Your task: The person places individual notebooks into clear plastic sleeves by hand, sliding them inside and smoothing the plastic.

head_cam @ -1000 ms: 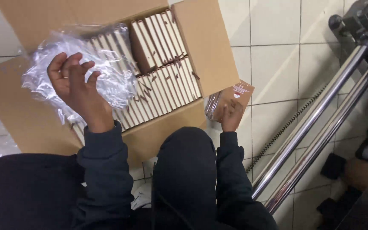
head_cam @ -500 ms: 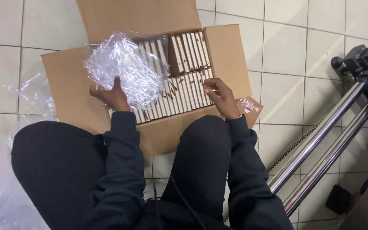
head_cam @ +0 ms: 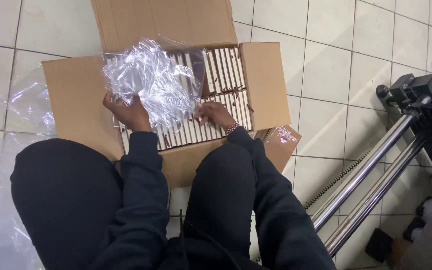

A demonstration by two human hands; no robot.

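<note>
Left hand: your left hand [head_cam: 126,111] is closed on the lower edge of a crumpled sheet of clear plastic wrap [head_cam: 151,82], lifting it over the left half of the open box.
Right hand: your right hand [head_cam: 215,113] lies fingers-down on the packed rows near the front edge of the box; whether it pinches one of them, you cannot tell from here.
Box: the cardboard box [head_cam: 76,100] sits on the tiled floor [head_cam: 326,75] between your knees, all four flaps folded out; the far flap points away from you, the left flap lies flat beside your left wrist.
Contents: slim white boxes with dark edges [head_cam: 226,75] stand on end in tight rows, filling the box; those at the left are half hidden under the wrap.
Small carton: a brown carton [head_cam: 282,142] with a shiny film on it sits just beside the box's front right corner, near your right forearm.
Floor, left: loose clear film [head_cam: 28,107] lies against the box's left flap.
Floor, right: two chrome tubes of a metal stand [head_cam: 371,170] run slantwise, well apart from the box.
</note>
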